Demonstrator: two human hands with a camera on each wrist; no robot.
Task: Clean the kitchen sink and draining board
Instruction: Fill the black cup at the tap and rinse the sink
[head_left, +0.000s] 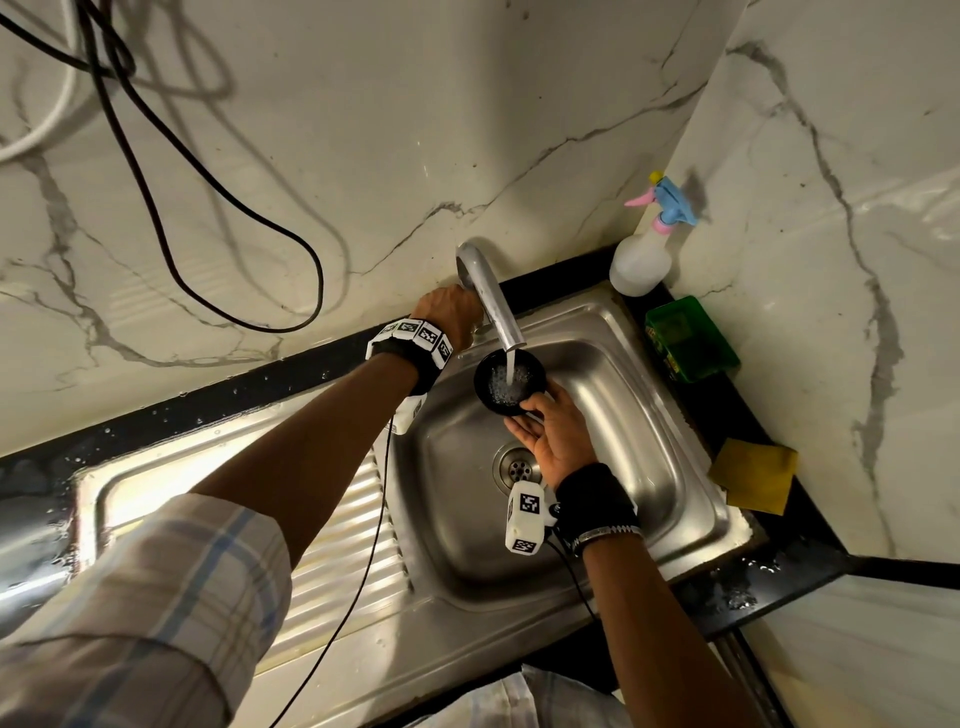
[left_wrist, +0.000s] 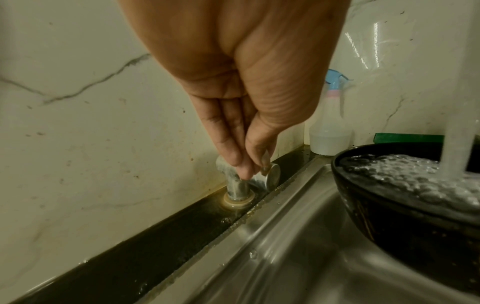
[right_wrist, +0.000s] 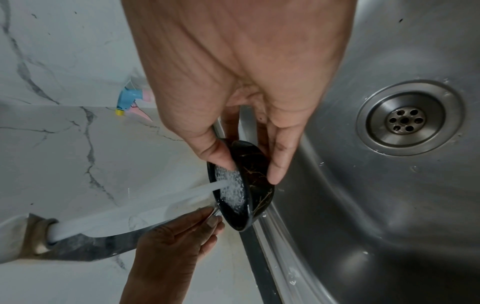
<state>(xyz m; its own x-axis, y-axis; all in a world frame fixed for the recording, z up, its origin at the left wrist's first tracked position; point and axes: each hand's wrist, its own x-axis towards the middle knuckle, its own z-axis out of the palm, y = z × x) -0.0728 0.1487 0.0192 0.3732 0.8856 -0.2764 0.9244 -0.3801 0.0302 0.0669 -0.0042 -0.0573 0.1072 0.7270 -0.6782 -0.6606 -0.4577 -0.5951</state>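
Left hand: up by the wall, behind the tap. Fingers and thumb pinch the little metal tap handle, pointing down at it.
Right hand: over the sink, palm up in the head view. Thumb on the rim, fingers under the side, so it's gripping the black bowl.
Black bowl: small, round, dark w/ thin gold lines on the outside. Held right under the spout, above the basin, not touching the bottom. Full of bubbly water.
Tap: bent silver pipe, comes up by the wall and leans over the basin.
Water: white stream falls from the spout straight into the bowl.
Sink: shiny steel basin, wet, w/ drops on the sides.
Drain: round w/ small holes, in the middle of the basin, just left of the right wrist.
Draining board: ridged steel, left of the basin, under the left arm. Bright light shines on it.
Spray bottle: clear, blue and pink top, stands in the back corner.
Green tub: on the black edge, right of the basin, near the bottle.
Yellow cloth: lies on the black edge, right of the basin, closer to the person than the tub.
Cables: black ones hang on the marble wall, top left.
Sleeve: checked, on the left arm.
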